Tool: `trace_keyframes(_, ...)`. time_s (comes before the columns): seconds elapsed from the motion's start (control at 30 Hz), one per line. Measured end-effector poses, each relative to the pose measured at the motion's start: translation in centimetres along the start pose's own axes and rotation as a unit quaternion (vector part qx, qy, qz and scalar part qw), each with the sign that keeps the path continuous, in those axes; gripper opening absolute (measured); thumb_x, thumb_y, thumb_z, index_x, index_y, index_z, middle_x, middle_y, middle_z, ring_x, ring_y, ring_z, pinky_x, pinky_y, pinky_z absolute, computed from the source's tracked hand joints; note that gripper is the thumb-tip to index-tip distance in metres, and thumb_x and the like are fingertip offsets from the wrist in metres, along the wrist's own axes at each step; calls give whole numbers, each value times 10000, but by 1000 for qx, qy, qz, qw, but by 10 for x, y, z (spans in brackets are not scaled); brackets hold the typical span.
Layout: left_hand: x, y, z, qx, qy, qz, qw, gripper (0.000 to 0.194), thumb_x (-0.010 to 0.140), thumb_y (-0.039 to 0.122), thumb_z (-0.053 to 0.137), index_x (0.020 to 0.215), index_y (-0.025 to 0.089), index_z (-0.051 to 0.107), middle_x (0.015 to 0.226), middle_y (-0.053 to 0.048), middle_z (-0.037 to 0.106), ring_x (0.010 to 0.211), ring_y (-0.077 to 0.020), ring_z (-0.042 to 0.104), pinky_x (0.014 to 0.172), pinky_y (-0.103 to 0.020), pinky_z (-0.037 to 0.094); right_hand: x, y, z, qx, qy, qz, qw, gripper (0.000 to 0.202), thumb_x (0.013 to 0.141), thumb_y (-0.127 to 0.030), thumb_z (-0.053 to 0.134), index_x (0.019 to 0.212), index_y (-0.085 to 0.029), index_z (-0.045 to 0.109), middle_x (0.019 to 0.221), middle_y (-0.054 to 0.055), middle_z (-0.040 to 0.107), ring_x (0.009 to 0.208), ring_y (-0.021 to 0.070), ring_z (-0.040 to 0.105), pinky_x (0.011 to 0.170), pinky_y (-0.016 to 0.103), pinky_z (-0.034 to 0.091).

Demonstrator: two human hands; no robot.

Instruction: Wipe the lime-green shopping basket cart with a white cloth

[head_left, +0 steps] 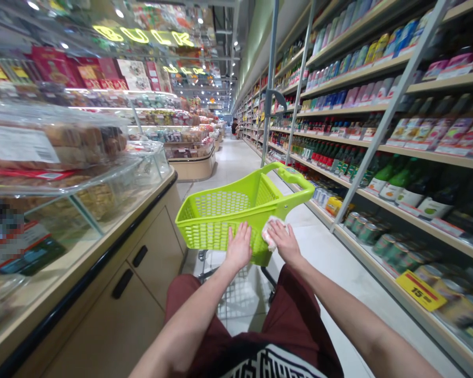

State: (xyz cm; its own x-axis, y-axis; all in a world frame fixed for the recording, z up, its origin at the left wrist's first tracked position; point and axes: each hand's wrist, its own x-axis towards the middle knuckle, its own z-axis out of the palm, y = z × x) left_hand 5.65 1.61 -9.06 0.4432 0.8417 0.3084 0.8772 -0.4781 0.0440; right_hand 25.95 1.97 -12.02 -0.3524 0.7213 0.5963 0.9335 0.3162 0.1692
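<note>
A bright green plastic shopping cart (216, 212) stands side-on before my knees, its handle (299, 184) at the right end. My left hand (239, 245) lies flat against the slotted side of the basket, fingers stretched out and nothing in it. Farther right, my right hand (283, 239) presses a crumpled white cloth (268, 233) with pinkish patches to the cart's side, just below the handle end. Part of the cloth is hidden under the fingers. Beneath the basket, dark metal legs and a wheel show between my knees.
On the left, a wooden counter (153, 252) with glass bins and packaged food runs close by. Tall shelves (350, 181) of bottles and cans line the right. A yellow price tag (421, 290) juts from a low shelf. The tiled aisle (236, 152) stretches ahead, with a distant person.
</note>
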Motion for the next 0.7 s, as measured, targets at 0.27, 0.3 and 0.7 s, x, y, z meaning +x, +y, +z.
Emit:
trace_keyframes(0.27,1,-14,7,0,-2,-38,999,707,696,193,463,1357,119,223,1454,-86,159,1339,-240,85,1082,-502,23,48,-2,-21,5,84,32,996,415,840,-135,368,1242,-186,457,1368,93,362,1299,234,214,1022,488,151)
trace_keyframes(0.3,1,-15,6,0,-1,-43,999,708,695,196,465,1356,117,224,1455,-86,155,1339,-243,85,1080,-506,19,57,-1,-23,6,86,36,996,422,836,-134,372,1248,-180,452,1372,97,354,1303,235,200,1024,491,144)
trace_keyframes(0.7,-5,-31,7,-2,-2,-76,997,699,702,214,454,1359,131,231,1453,-80,166,1341,-232,81,1080,-499,44,53,-35,1,27,1,-35,999,425,824,-142,401,1239,-203,468,1351,88,389,1282,218,261,1018,441,191)
